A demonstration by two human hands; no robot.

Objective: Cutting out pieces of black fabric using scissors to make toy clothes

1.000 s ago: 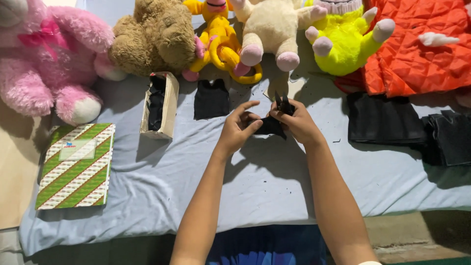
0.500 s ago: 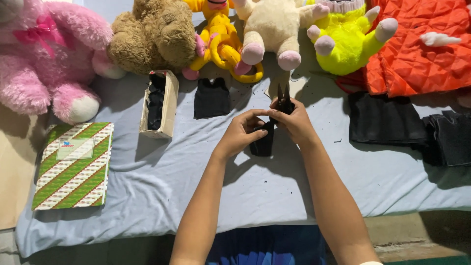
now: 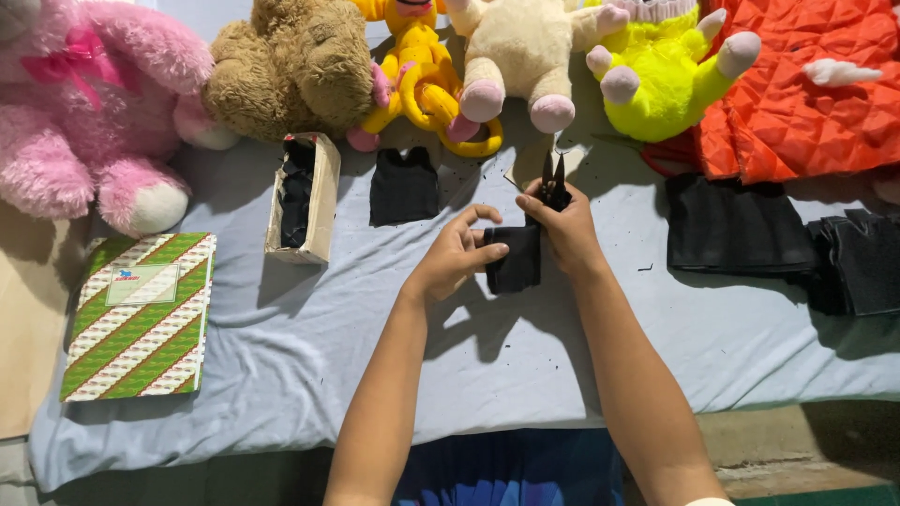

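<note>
Two hands are seen over a pale blue sheet (image 3: pixel 309 347) spread on a low surface. A small piece of black fabric (image 3: pixel 517 262) is pinched between them, lifted just above the sheet near its middle. The left hand (image 3: pixel 455 262) is closed on the piece's left edge, thumb and forefinger clamped on the cloth. The right hand (image 3: pixel 567 230) is closed on the upper right edge, and a small pair of black snips (image 3: pixel 553 178) is gripped in the same fist, the blades pointing up and away and standing slightly parted.

A further black piece (image 3: pixel 403 186) is laid flat just beyond the hands, and an open cardboard box (image 3: pixel 323 197) with dark pieces inside is set to its left. Stacks of black fabric (image 3: pixel 736 225) are placed at the right, well apart from the hands. A green-and-white striped book (image 3: pixel 141 314) lies at the left edge. A row of plush toys is lined along the far side, among them a pink one (image 3: pixel 89 103) and a brown one (image 3: pixel 291 66); an orange quilted cloth (image 3: pixel 816 84) is bunched at the far right.

A risk is judged from the shared grip: since cloth and snips are held in one fist, the fabric could be nicked or a fingertip caught if the blades are closed carelessly. The piece could also be dropped if either pinch is loosened, and dark lint already scattered on the sheet could be picked up.
</note>
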